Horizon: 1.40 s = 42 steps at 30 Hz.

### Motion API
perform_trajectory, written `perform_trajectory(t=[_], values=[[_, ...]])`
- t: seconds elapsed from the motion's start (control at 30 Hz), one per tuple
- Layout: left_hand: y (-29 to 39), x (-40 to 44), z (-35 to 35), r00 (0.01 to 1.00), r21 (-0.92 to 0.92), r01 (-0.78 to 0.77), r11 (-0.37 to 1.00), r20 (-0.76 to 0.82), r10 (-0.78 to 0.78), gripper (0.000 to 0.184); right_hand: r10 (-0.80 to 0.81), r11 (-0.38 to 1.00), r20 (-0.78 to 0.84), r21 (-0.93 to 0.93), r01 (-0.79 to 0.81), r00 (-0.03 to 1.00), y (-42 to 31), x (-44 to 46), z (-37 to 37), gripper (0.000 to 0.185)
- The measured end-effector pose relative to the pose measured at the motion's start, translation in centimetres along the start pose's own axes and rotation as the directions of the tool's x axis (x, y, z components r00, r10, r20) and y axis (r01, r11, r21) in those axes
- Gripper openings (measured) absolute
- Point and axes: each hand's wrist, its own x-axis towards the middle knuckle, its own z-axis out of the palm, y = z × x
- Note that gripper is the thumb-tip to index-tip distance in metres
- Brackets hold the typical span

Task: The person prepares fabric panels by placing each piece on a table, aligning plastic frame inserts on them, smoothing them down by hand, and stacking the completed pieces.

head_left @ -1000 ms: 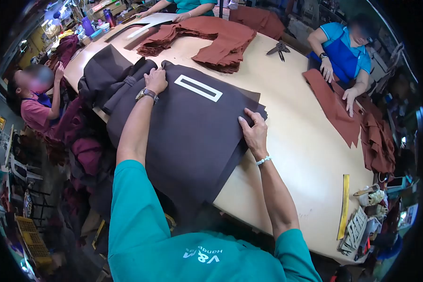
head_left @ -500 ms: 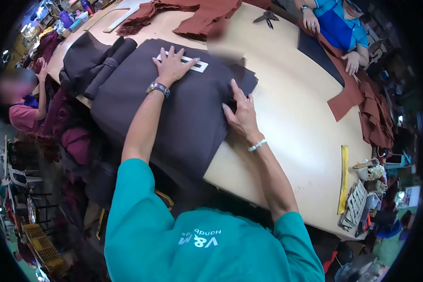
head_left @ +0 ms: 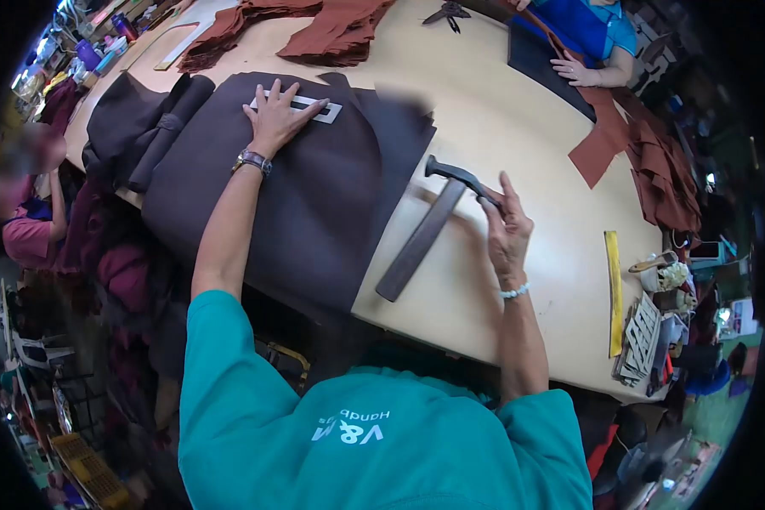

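Note:
My left hand [head_left: 276,123] lies with fingers spread over a white rectangular frame-shaped template [head_left: 323,111]. Under it is a stack of dark brown sheet material [head_left: 289,204], whose right part is lifted into a fold. To the right of the stack, my right hand [head_left: 508,234] grips a hammer [head_left: 429,234] by one end of its metal head. The hammer's dark handle slants down to the left, above the pale tabletop [head_left: 561,255].
A dark rolled bundle [head_left: 172,127] sits left of the stack. Rust-coloured pieces [head_left: 340,32] lie at the back. Across the table, a co-worker's hand [head_left: 576,70] rests on rust and dark pieces. A yellow strip [head_left: 612,293] and metal-looking templates [head_left: 639,338] lie at the right edge.
My right hand has moved right, away from the stack's edge, and now holds the hammer in view. The stack's right part has shifted into a fold. My left hand stays on the template.

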Motion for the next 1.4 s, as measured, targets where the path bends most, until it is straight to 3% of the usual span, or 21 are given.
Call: perform_trajectory(t=[0.13, 0.23, 0.37, 0.5, 0.6, 0.7, 0.77, 0.8, 0.83, 0.87, 0.9, 0.93, 0.97, 1.03, 1.13, 1.17, 1.23, 1.33, 1.4], values=[[0.3, -0.2, -0.2, 1.0, 0.031, 0.019, 0.999, -0.002, -0.019, 0.08, 0.052, 0.969, -0.046, 0.245, -0.039, 0.998, -2.1, -0.7, -1.7, 0.049], [0.6, -0.3, -0.6, 0.999, 0.023, 0.036, 0.999, 0.005, -0.037, 0.083, 0.014, 0.966, -0.006, 0.259, -0.012, 1.0, -5.3, -0.6, -0.1, 0.05], [1.0, -0.6, -0.9, 0.999, 0.036, 0.049, 0.998, 0.015, -0.05, 0.084, -0.268, 0.949, 0.082, 0.193, 0.249, 0.96, -9.4, 0.5, 4.8, 0.052], [-0.1, 0.0, 0.3, 1.0, 0.136, -0.021, 0.99, 0.021, 0.018, 0.084, -0.132, 0.941, 0.144, 0.329, 0.078, 0.981, -8.5, 1.7, 9.9, 0.048], [0.2, -0.2, -0.6, 0.999, 0.061, 0.019, 0.998, 0.027, -0.021, 0.087, -0.231, 0.972, 0.231, 0.015, 0.233, 0.945, -4.2, 1.8, 11.4, 0.048], [0.6, -0.1, -1.2, 0.999, -0.029, 0.045, 0.999, 0.028, -0.044, 0.088, -0.241, 0.928, 0.19, -0.242, 0.283, 0.952, -2.2, 1.2, 10.5, 0.048], [1.3, -0.5, -1.5, 0.977, -0.142, -0.007, 0.99, -0.213, -0.023, 0.082, -0.236, 0.957, 0.065, -0.159, 0.243, 0.97, -3.0, 1.8, 9.0, 0.051], [4.3, -2.2, -4.3, 0.976, -0.147, -0.089, 0.985, -0.208, 0.057, 0.072, -0.162, 0.986, -0.022, -0.031, 0.162, 0.986, -3.4, 2.1, 8.2, 0.049], [6.4, -3.2, -5.1, 0.916, -0.214, -0.294, 0.932, -0.342, 0.21, 0.065, -0.037, 0.977, -0.082, 0.207, 0.053, 0.996, -4.4, 2.9, 7.0, 0.047], [10.8, -6.2, -7.8, 0.879, -0.207, -0.365, 0.908, -0.399, 0.262, 0.057, 0.13, 0.898, -0.126, 0.435, -0.063, 0.984, -5.3, 3.3, 6.2, 0.044], [14.2, -8.9, -9.6, 0.817, -0.344, -0.526, 0.778, -0.458, 0.35, 0.048, 0.176, 0.819, -0.288, 0.573, 0.022, 0.942, -5.5, 3.8, 6.6, 0.04], [17.3, -11.9, -10.7, 0.789, -0.508, -0.612, 0.606, -0.452, 0.417, 0.04, 0.204, 0.774, -0.293, 0.632, 0.029, 0.934, -5.2, 4.1, 6.1, 0.037], [19.9, -14.3, -10.8, 0.665, -0.418, -0.744, 0.522, -0.539, 0.516, 0.031, 0.242, 0.725, -0.313, 0.688, 0.043, 0.918, -5.7, 3.9, 5.5, 0.038], [23.1, -17.9, -7.7, 0.778, -0.657, -0.625, 0.421, -0.48, 0.406, 0.022, 0.288, 0.681, -0.336, 0.73, 0.055, 0.897, -6.2, 2.5, 3.6, 0.04], [27.0, -21.7, -6.2, 0.848, -0.772, -0.52, 0.365, -0.416, 0.328, 0.018, 0.395, 0.732, -0.434, 0.681, 0.008, 0.81, -4.9, 0.4, -1.0, 0.042], [28.5, -22.7, -5.8, 0.818, -0.775, -0.557, 0.299, -0.45, 0.358, 0.02, 0.393, 0.748, -0.477, 0.663, 0.028, 0.786, -3.5, 0.0, -2.6, 0.042], [31.3, -23.6, -6.4, 0.702, -0.652, -0.701, 0.289, -0.558, 0.442, 0.022, 0.401, 0.776, -0.547, 0.629, 0.044, 0.734, -2.9, -1.2, -5.3, 0.042], [35.0, -25.6, -5.9, 0.75, -0.836, -0.538, 0.107, -0.417, 0.513, 0.024, 0.394, 0.823, -0.669, 0.562, 0.083, 0.63, -3.1, -3.2, -10.1, 0.041], [37.5, -27.6, -5.7, 0.721, -0.874, -0.485, 0.027, -0.382, 0.578, 0.022, 0.322, 0.891, -0.781, 0.441, 0.107, 0.536, -1.9, -5.2, -13.4, 0.039]])
